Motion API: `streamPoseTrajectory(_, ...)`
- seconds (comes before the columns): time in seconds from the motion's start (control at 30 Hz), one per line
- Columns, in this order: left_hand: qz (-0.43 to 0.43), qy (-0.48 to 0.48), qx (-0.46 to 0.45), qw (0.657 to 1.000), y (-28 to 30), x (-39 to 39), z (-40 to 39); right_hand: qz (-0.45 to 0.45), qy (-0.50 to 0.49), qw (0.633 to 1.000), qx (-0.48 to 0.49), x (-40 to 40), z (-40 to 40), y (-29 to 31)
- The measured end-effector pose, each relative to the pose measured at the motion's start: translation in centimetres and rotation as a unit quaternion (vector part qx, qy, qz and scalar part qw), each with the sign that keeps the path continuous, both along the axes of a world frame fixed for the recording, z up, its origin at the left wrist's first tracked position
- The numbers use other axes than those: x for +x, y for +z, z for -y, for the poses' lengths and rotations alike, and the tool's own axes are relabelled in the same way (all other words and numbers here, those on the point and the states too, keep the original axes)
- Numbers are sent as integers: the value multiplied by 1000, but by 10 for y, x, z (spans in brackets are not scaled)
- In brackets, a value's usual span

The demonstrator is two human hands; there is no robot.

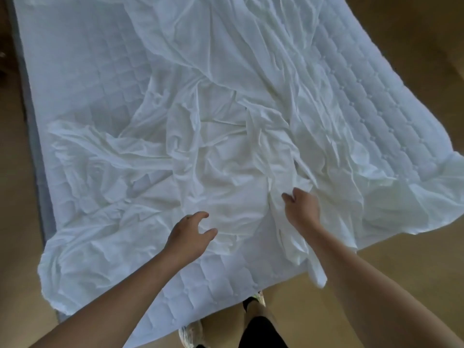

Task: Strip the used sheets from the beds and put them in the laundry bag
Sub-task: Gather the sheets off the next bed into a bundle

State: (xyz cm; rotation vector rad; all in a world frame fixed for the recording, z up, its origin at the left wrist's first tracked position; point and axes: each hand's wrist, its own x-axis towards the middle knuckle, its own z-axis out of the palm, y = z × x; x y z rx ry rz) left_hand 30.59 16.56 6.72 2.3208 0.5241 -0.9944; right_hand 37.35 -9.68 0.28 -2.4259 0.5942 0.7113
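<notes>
Two hands reach over a rumpled white sheet (226,136) mid-frame — left hand (190,237) hovers with fingers spread and curved, right hand (301,209) pinches a fold. Quilted mattress (82,79) shows upper left; tan floor (414,259) surrounds — shoes (190,332) at bottom.

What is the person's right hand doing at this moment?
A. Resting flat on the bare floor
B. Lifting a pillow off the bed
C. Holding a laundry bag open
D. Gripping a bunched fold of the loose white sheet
D: the right hand has its fingers curled into a gathered fold of the white sheet, which lies crumpled over the quilted mattress; no bag or pillow is in view.
</notes>
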Motion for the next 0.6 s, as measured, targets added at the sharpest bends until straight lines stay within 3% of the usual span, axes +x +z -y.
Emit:
streamPoseTrajectory(0.23,25,160,-143,976,39,-9,31,33,70,992,98,-60,-72,103)
streamPoseTrajectory(0.33,-62,312,-319,893,67,-3,37,67,150,981,102,-88,-98,145)
streamPoseTrajectory(0.37,-83,340,-372,860,76,-1,36,79,183,974,104,-99,-105,154)
streamPoseTrajectory(0.4,-86,341,-395,849,87,-1,36,94,218,965,108,-111,-111,161)
streamPoseTrajectory(0.53,8,301,-341,890,102,-16,33,95,309,934,150,-168,-126,178)
streamPoseTrajectory(0.6,37,308,-325,894,106,-27,22,49,286,947,138,-190,-123,179)
